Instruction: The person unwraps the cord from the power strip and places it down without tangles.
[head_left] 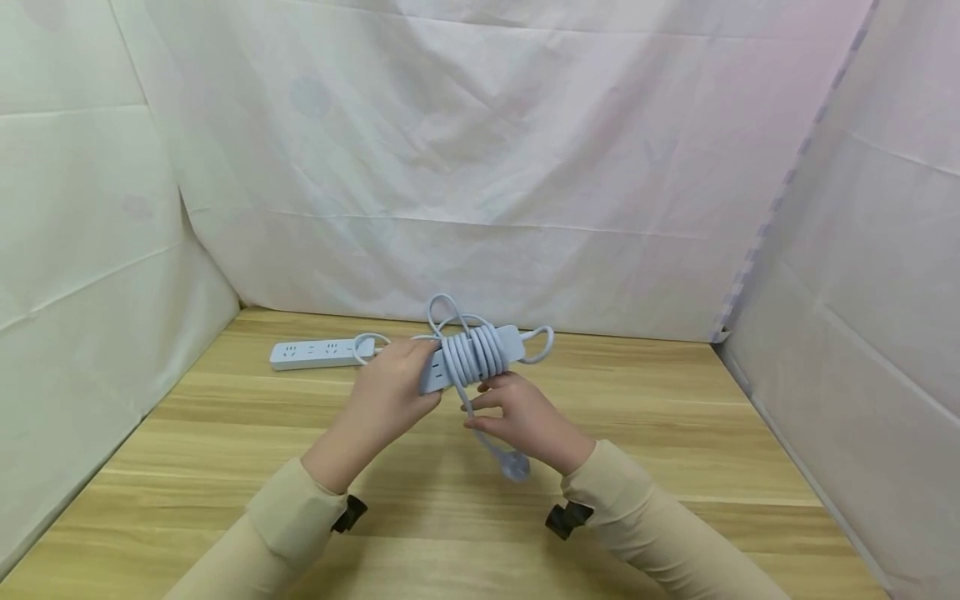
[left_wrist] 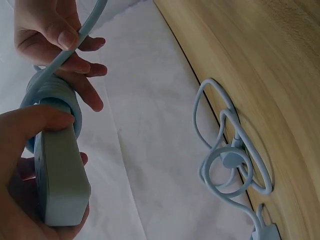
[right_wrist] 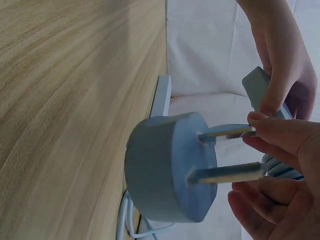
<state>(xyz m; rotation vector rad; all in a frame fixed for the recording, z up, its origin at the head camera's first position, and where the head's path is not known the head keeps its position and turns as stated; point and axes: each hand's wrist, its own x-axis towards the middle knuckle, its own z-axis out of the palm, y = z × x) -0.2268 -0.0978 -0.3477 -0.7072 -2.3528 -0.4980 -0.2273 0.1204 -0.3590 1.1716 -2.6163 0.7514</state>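
My left hand [head_left: 386, 387] grips one end of a white power strip [head_left: 513, 342], thumb on top, holding it up above the wooden table. Several turns of its own cord [head_left: 476, 357] are wound side by side around the strip's middle. Just below the coil, my right hand [head_left: 528, 421] pinches the cord's loose length between thumb and fingers. From there the cord hangs down to its plug [head_left: 514, 465]. Close up in the right wrist view, the round plug [right_wrist: 160, 170] shows its metal prongs. A short cord loop [head_left: 547, 343] sticks out at the strip's far end.
A second white power strip [head_left: 315, 355] lies on the table [head_left: 645, 467] at the back left. Its loosely looped cord [left_wrist: 260, 170] and plug [left_wrist: 233, 159] lie near the table's back edge. White cloth [head_left: 480, 167] hangs behind and on both sides.
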